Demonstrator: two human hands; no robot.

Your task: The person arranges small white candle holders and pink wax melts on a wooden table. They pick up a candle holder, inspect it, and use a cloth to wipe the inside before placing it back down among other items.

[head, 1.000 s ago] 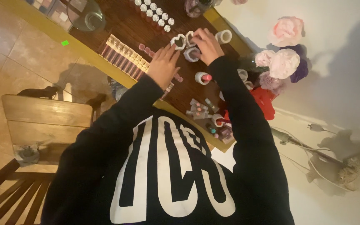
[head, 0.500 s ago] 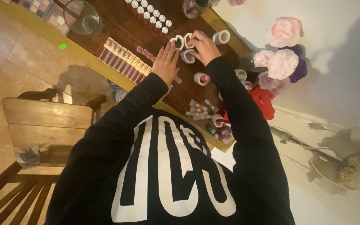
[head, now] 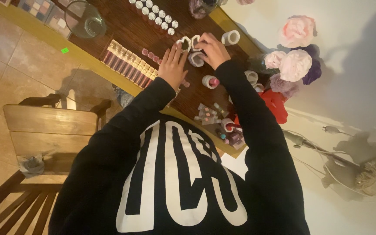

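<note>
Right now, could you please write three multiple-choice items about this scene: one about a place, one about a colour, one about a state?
1. Where does the clear glass jar stand?
A. on the dark wooden table
B. on the wooden chair
C. on the floor

2. What colour is the person's sleeve?
A. red
B. black
C. white

3. How is the left hand?
A. closed in a fist
B. flat, fingers spread
C. holding a flower

Answers: 1 A, the jar stands near the table's corner. 2 B, both sleeves are black. 3 B, the palm lies flat on the table.
</note>
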